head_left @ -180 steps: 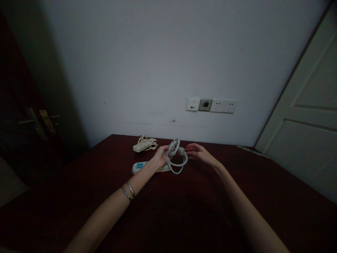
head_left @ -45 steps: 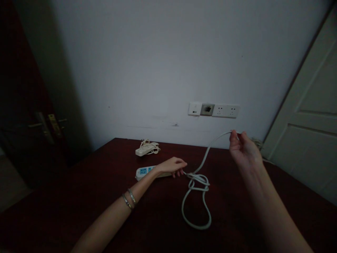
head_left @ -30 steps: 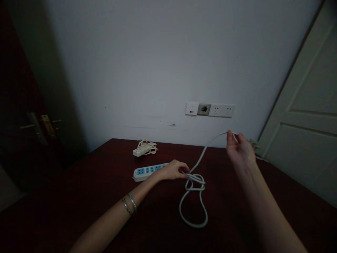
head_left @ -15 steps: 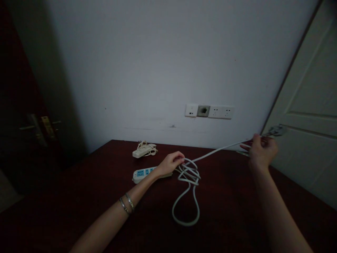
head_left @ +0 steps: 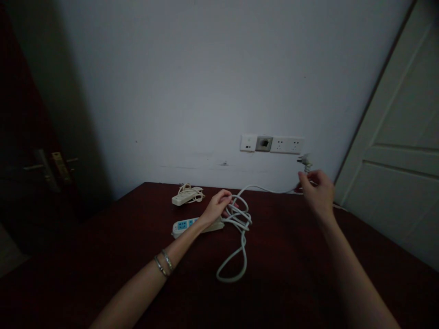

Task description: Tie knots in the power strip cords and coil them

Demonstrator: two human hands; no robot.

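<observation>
My left hand (head_left: 216, 205) pinches a loop of the white power cord (head_left: 244, 219), whose tangled coils rest on the dark tabletop. Under my left forearm lies a white power strip (head_left: 181, 227) with blue socket faces, partly hidden by the arm. Raised at the right, my right hand (head_left: 317, 189) grips the cord just below its plug (head_left: 304, 160). The plug's pins point left, just below the wall sockets and apart from them. Between the two hands the cord sags slightly in a curve.
A second, smaller power strip (head_left: 187, 196) wrapped in its own cord lies near the table's back edge. On the wall sit a row of socket plates (head_left: 287, 145) and a grey outlet (head_left: 264, 143). A pale door (head_left: 404, 160) stands at right, a dark door with a handle (head_left: 44, 167) at left.
My right hand has moved left with the plug, toward the wall sockets. The cord has gone from taut to slack. My left hand has shifted slightly up and left, drawing the coils along.
</observation>
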